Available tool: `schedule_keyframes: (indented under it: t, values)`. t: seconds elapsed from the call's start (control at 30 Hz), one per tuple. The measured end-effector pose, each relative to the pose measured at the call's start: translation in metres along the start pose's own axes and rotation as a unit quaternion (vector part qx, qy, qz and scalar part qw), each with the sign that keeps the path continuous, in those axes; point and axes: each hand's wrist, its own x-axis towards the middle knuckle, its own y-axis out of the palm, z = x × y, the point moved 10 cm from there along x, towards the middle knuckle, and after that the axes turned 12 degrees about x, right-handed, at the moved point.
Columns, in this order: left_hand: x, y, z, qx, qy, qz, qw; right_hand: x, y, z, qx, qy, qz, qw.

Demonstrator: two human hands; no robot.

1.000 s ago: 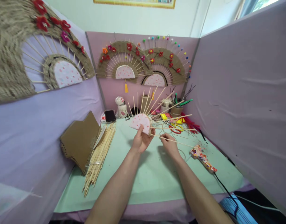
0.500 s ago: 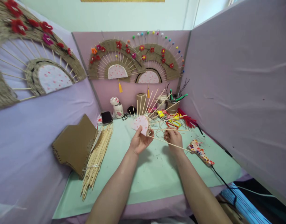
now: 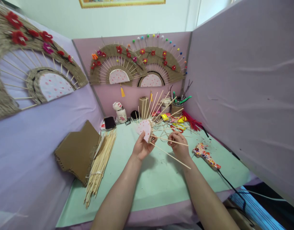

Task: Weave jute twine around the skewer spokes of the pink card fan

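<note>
My left hand [image 3: 143,147] grips a fan frame at its pink, red-spotted half-round centre [image 3: 144,128], thumb on the front face. Thin wooden sticks [image 3: 171,156] radiate from its curved edge, upward and to the right. My right hand [image 3: 178,143] is closed in a pinch beside the lower sticks, with one stick crossing in front of it. Thin twine [image 3: 163,138] loops between the hands and runs toward the right fingertips. The pinched end is too small to see clearly.
A bundle of sticks [image 3: 101,166] and cardboard [image 3: 76,151] lie left. On the right rests a patterned glue gun [image 3: 205,156] with a black cord. Behind stand a twine spool [image 3: 143,107], scissors [image 3: 179,127] and a tool pot [image 3: 177,109]. Finished fans [image 3: 111,51] hang on the back panel.
The fan frame has turned slightly in my left hand, its lower sticks swinging downward. My right hand stays pinched close to the same place. The camera view has tilted up a little.
</note>
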Motion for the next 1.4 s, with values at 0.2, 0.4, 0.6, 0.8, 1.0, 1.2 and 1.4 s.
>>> schedule_keyframes:
  t: [0.2,0.4,0.6,0.8,1.0,1.2,1.4]
  values:
    - [-0.002,0.0,0.001,-0.001,-0.008,-0.003,1.0,-0.001,0.002,-0.003,0.018,0.004,0.022,1.0]
    - [-0.002,0.001,0.0,0.002,-0.002,0.011,1.0,-0.005,0.009,0.001,0.022,0.014,0.03,0.999]
    - [-0.002,-0.002,-0.002,0.017,0.001,0.013,1.0,-0.005,0.007,0.003,0.017,0.013,0.028,0.999]
    - [-0.001,-0.009,-0.008,0.022,0.016,-0.001,1.0,-0.014,0.006,0.011,-0.014,0.028,0.048,0.998]
    - [-0.002,-0.007,-0.009,0.025,0.004,0.029,0.999,-0.029,0.008,0.029,-0.016,0.039,0.064,0.997]
    - [-0.003,-0.007,-0.009,0.021,0.002,0.025,0.999,-0.029,0.006,0.029,-0.06,0.044,0.048,0.996]
    - [-0.003,-0.011,-0.016,0.024,0.022,-0.005,0.999,-0.03,0.001,0.026,-0.073,0.066,0.03,0.995]
